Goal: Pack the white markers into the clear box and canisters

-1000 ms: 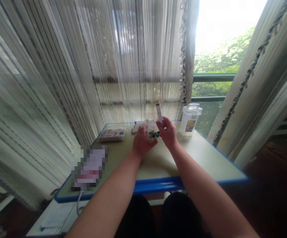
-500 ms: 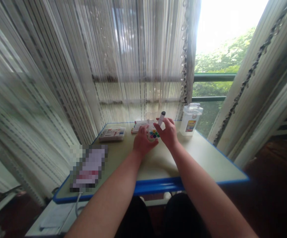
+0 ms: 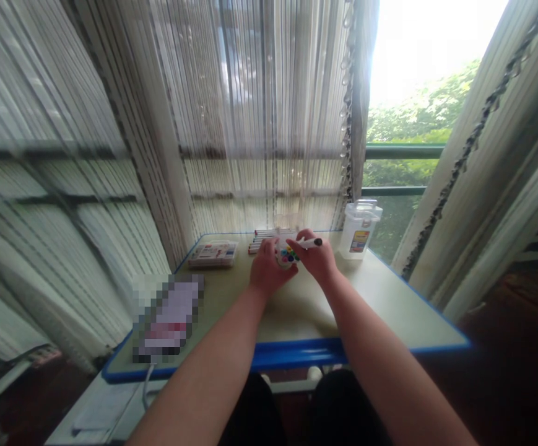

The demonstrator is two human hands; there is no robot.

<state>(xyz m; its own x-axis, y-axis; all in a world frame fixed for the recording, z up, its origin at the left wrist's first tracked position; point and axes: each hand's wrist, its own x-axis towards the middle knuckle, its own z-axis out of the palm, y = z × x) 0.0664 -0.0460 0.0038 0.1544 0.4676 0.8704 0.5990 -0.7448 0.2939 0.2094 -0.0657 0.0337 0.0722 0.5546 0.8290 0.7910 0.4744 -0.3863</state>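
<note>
My left hand [image 3: 267,265] is wrapped round a clear container of markers [image 3: 290,254], whose coloured round ends face me. In my right hand [image 3: 316,255] is a white marker [image 3: 308,243] with a dark end; it lies nearly level, dark end to the right, and its other end is close to the container's opening. Just behind my left hand, several slim white markers [image 3: 262,236] with coloured ends lie side by side on the table. My fingers partly hide the container.
A clear lidded box [image 3: 360,226] with a handle and label stands at the table's [image 3: 380,310] back right. At the back left lies a flat clear case [image 3: 213,254]. A blurred-out phone-like device [image 3: 171,316] with a cable [image 3: 147,384] is at the left edge. Curtains hang behind.
The marker in my right hand has tipped from nearly upright to nearly level, its dark end swinging down and right. My left hand stays on the container. The view has shifted slightly.
</note>
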